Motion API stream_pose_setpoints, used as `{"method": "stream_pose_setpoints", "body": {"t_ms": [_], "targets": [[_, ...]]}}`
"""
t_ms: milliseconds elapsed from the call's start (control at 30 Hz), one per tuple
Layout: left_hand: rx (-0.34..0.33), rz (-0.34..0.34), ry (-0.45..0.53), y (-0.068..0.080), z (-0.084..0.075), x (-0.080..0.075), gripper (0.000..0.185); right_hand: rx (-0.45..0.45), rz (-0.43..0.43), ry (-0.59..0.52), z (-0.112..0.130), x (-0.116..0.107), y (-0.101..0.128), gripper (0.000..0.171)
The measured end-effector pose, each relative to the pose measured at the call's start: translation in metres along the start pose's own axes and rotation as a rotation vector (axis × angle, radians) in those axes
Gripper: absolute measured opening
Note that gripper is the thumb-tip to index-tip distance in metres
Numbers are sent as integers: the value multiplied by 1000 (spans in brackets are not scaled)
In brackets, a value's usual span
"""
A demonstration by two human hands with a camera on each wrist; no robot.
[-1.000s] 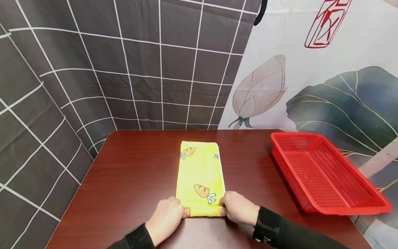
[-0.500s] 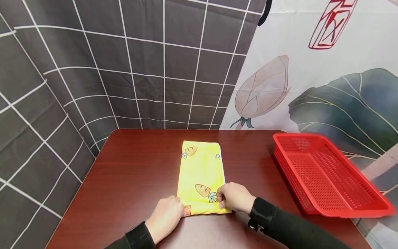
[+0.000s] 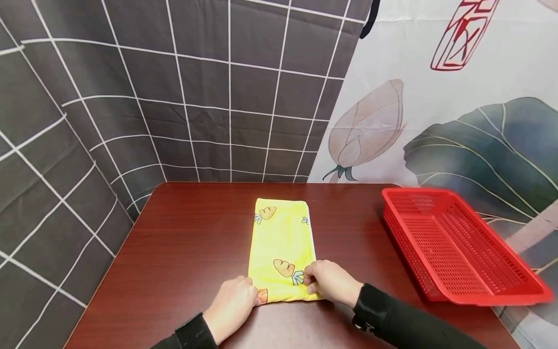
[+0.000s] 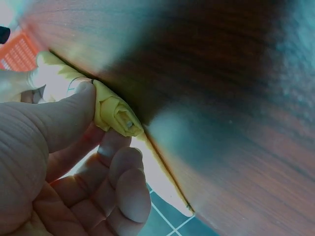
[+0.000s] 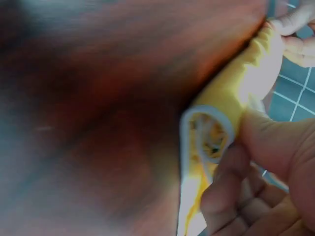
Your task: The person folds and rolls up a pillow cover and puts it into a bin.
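Observation:
A yellow cloth (image 3: 281,242) printed with carrots lies folded into a long strip on the table. Its near end is rolled up; the spiral of the roll (image 5: 211,132) and its white edging show in the right wrist view. My left hand (image 3: 233,303) pinches the roll's left end between thumb and fingers, and the left wrist view shows the coiled cloth end (image 4: 118,115) beside the fingertips. At the roll's right end, my right hand (image 3: 333,281) pinches the cloth, thumb on the near side and fingers curled over the top.
A red plastic basket (image 3: 462,247) with perforated walls stands at the table's right side. The brown wooden table (image 3: 187,242) ends at a grey checked curtain (image 3: 200,92) behind and on the left, and a white printed curtain (image 3: 418,58) at the back right.
My right hand has shifted slightly away from me along the cloth's right edge, and the near right corner now reaches further right. My left hand keeps its hold with hardly any movement.

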State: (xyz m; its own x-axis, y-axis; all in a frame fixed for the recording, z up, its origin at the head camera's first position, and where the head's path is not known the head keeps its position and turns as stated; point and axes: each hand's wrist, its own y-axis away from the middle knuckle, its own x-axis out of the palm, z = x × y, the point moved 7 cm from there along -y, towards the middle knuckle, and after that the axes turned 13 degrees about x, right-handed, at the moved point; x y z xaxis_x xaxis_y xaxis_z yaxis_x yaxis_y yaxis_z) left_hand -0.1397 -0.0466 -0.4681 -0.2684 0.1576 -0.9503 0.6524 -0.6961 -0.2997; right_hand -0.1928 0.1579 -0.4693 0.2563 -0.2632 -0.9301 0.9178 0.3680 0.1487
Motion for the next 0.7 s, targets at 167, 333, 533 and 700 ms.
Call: {"method": "stream_pose_setpoints", "body": {"t_ms": [167,333,533,700], "targets": [[18,54,10,-1,-2,2,26,-102,-105,7,0,2,13,22],[31,71,0,-1,-3,3,26,-143,-154,17,2,3,25,18],[33,68,58,-2,0,6,23,-189,-140,73,5,5,33,12],[39,39,79,-1,5,7,27,-204,-143,124,5,6,36,19]]}}
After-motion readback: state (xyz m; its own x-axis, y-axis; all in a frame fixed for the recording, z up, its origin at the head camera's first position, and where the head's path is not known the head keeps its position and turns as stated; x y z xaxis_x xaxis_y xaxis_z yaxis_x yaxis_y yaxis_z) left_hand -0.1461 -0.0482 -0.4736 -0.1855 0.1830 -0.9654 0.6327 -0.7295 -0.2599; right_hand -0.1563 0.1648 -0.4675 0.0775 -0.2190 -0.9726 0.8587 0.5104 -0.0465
